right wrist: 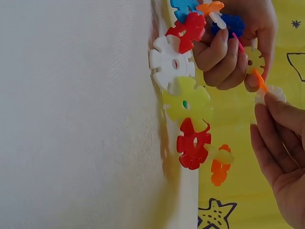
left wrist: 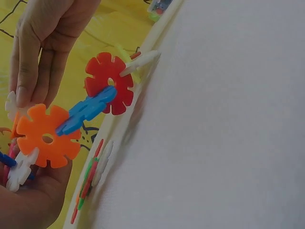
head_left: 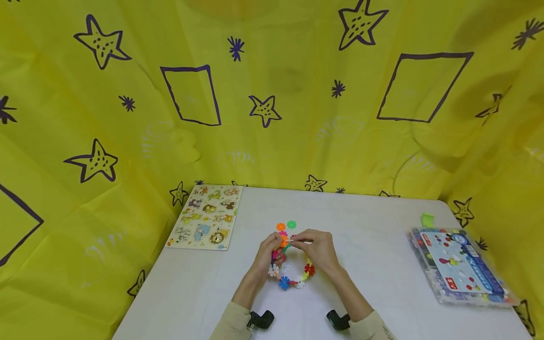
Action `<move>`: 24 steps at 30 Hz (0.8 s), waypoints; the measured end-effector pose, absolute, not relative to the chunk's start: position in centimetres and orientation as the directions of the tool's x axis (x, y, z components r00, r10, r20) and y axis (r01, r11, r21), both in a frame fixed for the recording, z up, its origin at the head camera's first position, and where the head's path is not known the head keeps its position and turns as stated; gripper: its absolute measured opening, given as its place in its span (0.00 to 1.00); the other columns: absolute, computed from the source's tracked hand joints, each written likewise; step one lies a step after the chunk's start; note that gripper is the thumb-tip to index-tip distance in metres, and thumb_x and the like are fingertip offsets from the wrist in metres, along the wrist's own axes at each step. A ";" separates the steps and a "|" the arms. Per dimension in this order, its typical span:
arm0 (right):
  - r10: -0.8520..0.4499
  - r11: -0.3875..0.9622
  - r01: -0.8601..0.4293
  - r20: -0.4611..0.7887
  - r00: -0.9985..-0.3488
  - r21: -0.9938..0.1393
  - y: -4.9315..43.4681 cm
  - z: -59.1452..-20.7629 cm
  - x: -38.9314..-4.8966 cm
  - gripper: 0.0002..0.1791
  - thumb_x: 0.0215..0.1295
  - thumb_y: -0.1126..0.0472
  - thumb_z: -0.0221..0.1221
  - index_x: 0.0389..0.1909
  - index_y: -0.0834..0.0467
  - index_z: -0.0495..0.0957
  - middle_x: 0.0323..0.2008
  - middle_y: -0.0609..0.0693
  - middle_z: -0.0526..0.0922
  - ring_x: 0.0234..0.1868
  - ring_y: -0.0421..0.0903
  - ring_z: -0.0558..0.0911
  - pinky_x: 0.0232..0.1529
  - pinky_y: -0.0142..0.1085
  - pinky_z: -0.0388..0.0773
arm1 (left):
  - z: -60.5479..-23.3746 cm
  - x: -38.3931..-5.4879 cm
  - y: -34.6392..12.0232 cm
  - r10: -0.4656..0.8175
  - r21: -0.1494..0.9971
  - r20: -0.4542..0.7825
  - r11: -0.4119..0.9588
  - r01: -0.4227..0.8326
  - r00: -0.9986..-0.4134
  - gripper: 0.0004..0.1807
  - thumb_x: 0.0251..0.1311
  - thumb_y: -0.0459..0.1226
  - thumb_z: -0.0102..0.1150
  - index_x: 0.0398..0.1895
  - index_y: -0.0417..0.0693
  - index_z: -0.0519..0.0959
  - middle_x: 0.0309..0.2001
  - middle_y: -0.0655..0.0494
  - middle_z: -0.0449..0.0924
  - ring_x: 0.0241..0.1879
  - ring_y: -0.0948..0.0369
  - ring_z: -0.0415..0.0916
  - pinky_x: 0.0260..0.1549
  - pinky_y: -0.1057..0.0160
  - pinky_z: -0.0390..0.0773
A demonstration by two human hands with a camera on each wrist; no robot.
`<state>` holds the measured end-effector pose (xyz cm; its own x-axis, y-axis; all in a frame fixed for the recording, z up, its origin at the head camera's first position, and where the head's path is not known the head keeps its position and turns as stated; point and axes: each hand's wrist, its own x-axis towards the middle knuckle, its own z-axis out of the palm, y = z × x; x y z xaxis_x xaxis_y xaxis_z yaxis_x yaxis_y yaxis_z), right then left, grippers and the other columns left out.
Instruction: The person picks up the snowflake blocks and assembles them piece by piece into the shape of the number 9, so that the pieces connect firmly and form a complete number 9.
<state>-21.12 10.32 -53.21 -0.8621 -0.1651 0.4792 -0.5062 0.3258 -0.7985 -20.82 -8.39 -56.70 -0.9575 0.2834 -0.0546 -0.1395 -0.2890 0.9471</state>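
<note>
A chain of notched plastic snowflake discs (right wrist: 172, 63), in red, white, yellow, blue and orange, curves in a loop below the hands. My left hand (head_left: 264, 257) holds one end of it, fingers curled around several discs. In the right wrist view, my right hand (right wrist: 286, 138) pinches a white disc (right wrist: 276, 94) between thumb and fingertips. That disc touches a thin orange disc (right wrist: 260, 80) at the left hand's fingertips; whether they are slotted together I cannot tell. An orange disc (left wrist: 47, 138) joined to a blue one (left wrist: 88, 112) hangs in the left wrist view.
Loose discs, among them a green one (head_left: 291, 224), lie just beyond the hands. An animal puzzle board (head_left: 208, 217) stands at the back left of the white table (head_left: 357, 212). A clear plastic case (head_left: 463, 269) lies at the right, with a small green piece (head_left: 427, 219) behind it.
</note>
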 end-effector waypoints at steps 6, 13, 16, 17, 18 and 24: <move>-0.173 0.348 -0.502 0.472 -0.865 -0.792 10.2 -53.4 -21.2 0.05 0.54 0.68 0.76 0.31 0.56 0.92 0.31 0.43 0.90 0.35 0.43 0.89 0.40 0.35 0.86 | -56.9 -20.7 -8.1 0.250 0.954 -0.067 -0.269 -0.135 -0.966 0.12 0.79 0.41 0.47 0.33 0.48 0.67 0.22 0.59 0.60 0.20 0.64 0.57 0.19 0.70 0.61; -0.201 0.427 -0.387 0.332 -0.922 -0.817 10.4 -53.5 -21.3 0.12 0.54 0.73 0.75 0.39 0.58 0.90 0.38 0.49 0.90 0.38 0.46 0.90 0.42 0.35 0.86 | -56.5 -20.7 -8.1 0.176 0.977 -0.065 -0.187 -0.098 -0.982 0.13 0.78 0.38 0.48 0.37 0.36 0.72 0.25 0.55 0.71 0.22 0.62 0.66 0.23 0.69 0.69; -0.205 0.504 -0.337 0.269 -0.941 -0.795 10.3 -53.4 -21.7 0.13 0.55 0.73 0.75 0.42 0.61 0.89 0.40 0.54 0.89 0.38 0.48 0.88 0.42 0.40 0.86 | -56.2 -20.7 -8.4 0.150 0.979 -0.063 -0.185 -0.090 -0.987 0.13 0.79 0.36 0.46 0.40 0.32 0.71 0.27 0.55 0.73 0.24 0.62 0.69 0.24 0.68 0.72; -0.203 0.536 -0.320 0.249 -0.947 -0.781 10.2 -53.4 -21.8 0.13 0.56 0.72 0.75 0.42 0.62 0.89 0.40 0.55 0.89 0.38 0.48 0.88 0.42 0.41 0.86 | -56.1 -20.7 -8.4 0.149 0.978 -0.064 -0.189 -0.092 -0.987 0.13 0.79 0.36 0.45 0.40 0.32 0.71 0.27 0.54 0.73 0.24 0.61 0.69 0.25 0.68 0.72; -0.199 0.572 -0.305 0.231 -0.952 -0.761 10.1 -53.4 -22.0 0.13 0.56 0.71 0.75 0.43 0.63 0.88 0.40 0.56 0.89 0.38 0.49 0.87 0.42 0.43 0.86 | -56.0 -20.7 -8.5 0.149 0.977 -0.067 -0.192 -0.095 -0.987 0.13 0.79 0.36 0.44 0.40 0.32 0.71 0.27 0.54 0.73 0.24 0.61 0.69 0.25 0.68 0.72; -0.227 0.764 -0.258 0.128 -0.965 -0.591 9.5 -53.7 -23.5 0.18 0.59 0.65 0.74 0.50 0.66 0.86 0.41 0.58 0.85 0.40 0.51 0.83 0.42 0.47 0.83 | -56.2 -20.8 -8.6 0.175 0.972 -0.103 -0.190 -0.137 -0.979 0.12 0.80 0.37 0.40 0.36 0.43 0.69 0.27 0.56 0.71 0.24 0.63 0.66 0.25 0.69 0.70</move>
